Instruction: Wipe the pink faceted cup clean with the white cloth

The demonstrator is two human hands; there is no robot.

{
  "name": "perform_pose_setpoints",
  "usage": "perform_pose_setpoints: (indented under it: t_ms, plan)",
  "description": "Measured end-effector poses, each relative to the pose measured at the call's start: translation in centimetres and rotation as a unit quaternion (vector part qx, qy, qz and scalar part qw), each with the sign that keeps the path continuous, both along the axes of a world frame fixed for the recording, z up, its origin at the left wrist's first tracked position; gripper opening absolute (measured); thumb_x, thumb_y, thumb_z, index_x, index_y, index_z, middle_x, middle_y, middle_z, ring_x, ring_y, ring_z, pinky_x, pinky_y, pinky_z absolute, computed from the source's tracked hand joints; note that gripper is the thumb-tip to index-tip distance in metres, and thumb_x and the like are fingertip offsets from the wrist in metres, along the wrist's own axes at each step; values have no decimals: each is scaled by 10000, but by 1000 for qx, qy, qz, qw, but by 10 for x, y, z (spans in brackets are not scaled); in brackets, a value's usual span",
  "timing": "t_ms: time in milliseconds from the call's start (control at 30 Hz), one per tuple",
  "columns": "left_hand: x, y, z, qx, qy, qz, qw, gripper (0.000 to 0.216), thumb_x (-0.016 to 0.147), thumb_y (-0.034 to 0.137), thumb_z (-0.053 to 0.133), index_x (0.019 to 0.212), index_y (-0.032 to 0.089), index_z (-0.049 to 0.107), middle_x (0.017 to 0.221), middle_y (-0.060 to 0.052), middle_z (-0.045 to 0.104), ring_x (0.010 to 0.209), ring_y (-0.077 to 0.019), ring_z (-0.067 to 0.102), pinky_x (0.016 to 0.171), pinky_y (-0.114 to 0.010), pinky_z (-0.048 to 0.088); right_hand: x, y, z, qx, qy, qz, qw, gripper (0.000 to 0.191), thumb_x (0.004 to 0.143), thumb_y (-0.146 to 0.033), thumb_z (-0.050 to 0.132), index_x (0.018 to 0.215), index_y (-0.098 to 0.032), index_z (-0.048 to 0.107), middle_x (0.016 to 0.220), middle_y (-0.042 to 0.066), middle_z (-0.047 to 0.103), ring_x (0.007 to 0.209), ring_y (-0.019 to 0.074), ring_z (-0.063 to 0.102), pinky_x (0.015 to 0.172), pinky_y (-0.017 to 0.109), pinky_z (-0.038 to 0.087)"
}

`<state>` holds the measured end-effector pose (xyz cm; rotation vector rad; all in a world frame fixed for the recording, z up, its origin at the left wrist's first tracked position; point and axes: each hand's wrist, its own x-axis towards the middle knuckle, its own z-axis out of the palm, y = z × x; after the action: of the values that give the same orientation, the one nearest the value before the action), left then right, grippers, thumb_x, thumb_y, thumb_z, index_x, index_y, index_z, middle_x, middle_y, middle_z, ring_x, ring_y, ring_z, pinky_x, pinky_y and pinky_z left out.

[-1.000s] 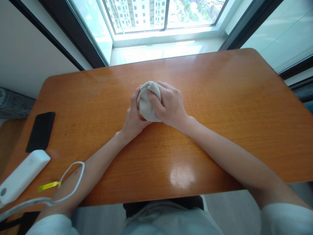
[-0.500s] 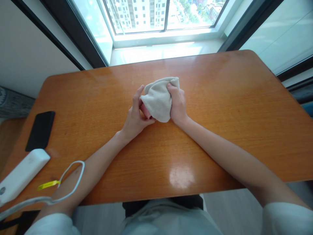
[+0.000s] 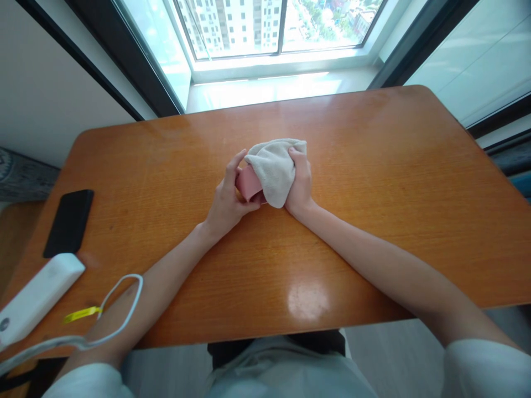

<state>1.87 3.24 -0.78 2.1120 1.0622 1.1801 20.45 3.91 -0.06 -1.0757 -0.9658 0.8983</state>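
At the middle of the orange wooden table [image 3: 373, 182] my left hand [image 3: 226, 199] grips a small pink block [image 3: 248, 182], fingers wrapped round its left side. My right hand [image 3: 299, 185] is closed on a beige cloth [image 3: 274, 168], which is draped over the block's right end and top. Both forearms rest on the tabletop. Most of the pink block is hidden under the cloth and my fingers.
A black phone [image 3: 68, 221] lies at the table's left edge. Below it sits a white power bank [image 3: 35, 298] with a white cable [image 3: 120, 309] and yellow tag looping against my left forearm. A window sill [image 3: 265, 83] runs beyond the far edge.
The cloth was bunched over the block under both hands. My right hand has drawn it toward the right, and the pink block now shows in my left hand.
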Motion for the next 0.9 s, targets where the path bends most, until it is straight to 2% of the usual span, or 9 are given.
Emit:
perform_pose_setpoints:
  t_ms: [100, 167, 267, 367, 433, 533, 700, 800, 900]
  plan:
    - [-1, 1, -2, -6, 2, 5, 1000, 734, 781, 346, 940, 1419, 301, 581, 1140, -41, 772, 882, -214, 720, 761, -358, 611, -2, -7, 9, 17, 24, -48, 998, 516, 1038, -719, 534, 769, -279, 530, 737, 1, 533, 708, 203, 502, 666, 363, 478]
    - [-1, 2, -3, -16, 6, 2, 1000, 632, 765, 307, 942, 1297, 284, 602, 1054, -25, 777, 833, -204, 708, 717, -341, 593, -2, -10, 14, 21, -5, -41, 999, 503, 1037, -678, 592, 741, -278, 519, 700, -8, 500, 695, 200, 466, 657, 358, 447]
    - [0, 1, -4, -33, 9, -2, 999, 559, 756, 271, 931, 1189, 269, 577, 923, 21, 742, 738, -165, 660, 648, -300, 547, 1, -14, 21, 40, -61, -32, 997, 502, 1066, -639, 579, 727, -273, 523, 675, -16, 473, 681, 191, 441, 674, 358, 416]
    - [1, -1, -3, -45, -6, -14, 999, 510, 794, 333, 915, 1161, 264, 568, 898, 28, 729, 730, -161, 655, 633, -298, 542, 6, -16, 32, 77, -151, -25, 985, 478, 1095, -565, 532, 724, -267, 581, 700, -3, 517, 699, 199, 494, 706, 370, 417]
    - [1, -2, -2, -42, -22, -20, 999, 536, 815, 428, 914, 1197, 267, 574, 958, 4, 751, 766, -177, 678, 651, -320, 565, 7, -18, 41, 107, -240, 9, 965, 403, 1081, -508, 549, 773, -268, 652, 758, 19, 594, 773, 227, 571, 769, 390, 453]
    - [0, -3, -2, -19, -23, -16, 999, 634, 804, 579, 916, 1240, 274, 571, 1015, -18, 763, 778, -186, 683, 664, -345, 582, 4, -22, 53, 151, -395, 54, 905, 263, 1042, -435, 585, 894, -265, 721, 854, 54, 670, 883, 273, 619, 865, 432, 477]
    - [-1, -3, -2, -6, -3, -14, 1000, 648, 772, 699, 909, 1109, 258, 575, 918, -6, 760, 688, -170, 652, 583, -323, 529, -7, -28, 59, 163, -577, 27, 800, 232, 1022, -406, 588, 964, -228, 723, 923, 109, 698, 957, 319, 607, 887, 467, 448]
    - [0, -1, 0, -14, -1, -10, 1000, 597, 800, 709, 881, 1046, 258, 578, 822, 17, 744, 608, -154, 617, 538, -313, 489, -9, -29, 60, 156, -608, 17, 778, 248, 1045, -392, 552, 988, -218, 719, 939, 120, 704, 962, 325, 608, 868, 460, 435]
    - [0, 1, 1, -12, 3, 7, 1000, 586, 794, 699, 885, 1048, 256, 598, 780, 32, 732, 581, -147, 597, 530, -312, 465, -6, -27, 60, 157, -598, 20, 786, 252, 1065, -366, 521, 991, -228, 719, 918, 104, 707, 929, 305, 607, 845, 439, 436]
